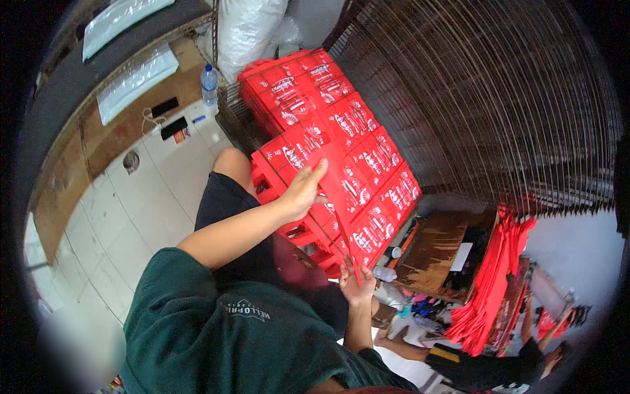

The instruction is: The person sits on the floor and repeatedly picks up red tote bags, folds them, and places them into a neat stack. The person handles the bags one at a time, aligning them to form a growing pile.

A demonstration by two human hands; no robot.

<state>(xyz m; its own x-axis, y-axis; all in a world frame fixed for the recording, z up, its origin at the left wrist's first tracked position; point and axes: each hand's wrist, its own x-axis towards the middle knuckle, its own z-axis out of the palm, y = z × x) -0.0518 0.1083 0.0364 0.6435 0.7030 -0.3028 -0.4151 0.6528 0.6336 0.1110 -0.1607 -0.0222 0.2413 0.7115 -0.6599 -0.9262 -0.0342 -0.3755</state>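
Observation:
A plain red fabric piece [336,180] stretches between my hands, seen partly edge-on. My left hand [303,192] is closed on its upper part, with the thumb along the near side and the fingers partly hidden. Lower and to the right, my right hand [357,284] grips the narrow lower end of the same piece, its fingers bent round it. Right beneath it lie stacks of red printed fabric bags [377,161], set in rows in front of me.
Dark thin rods [485,98] rise behind the stacks. A water bottle [209,85] and phones [174,128] are on the left. At right, red cloth strips [489,282] hang by a wooden cabinet [430,253]. Another person [485,364] is at the lower right.

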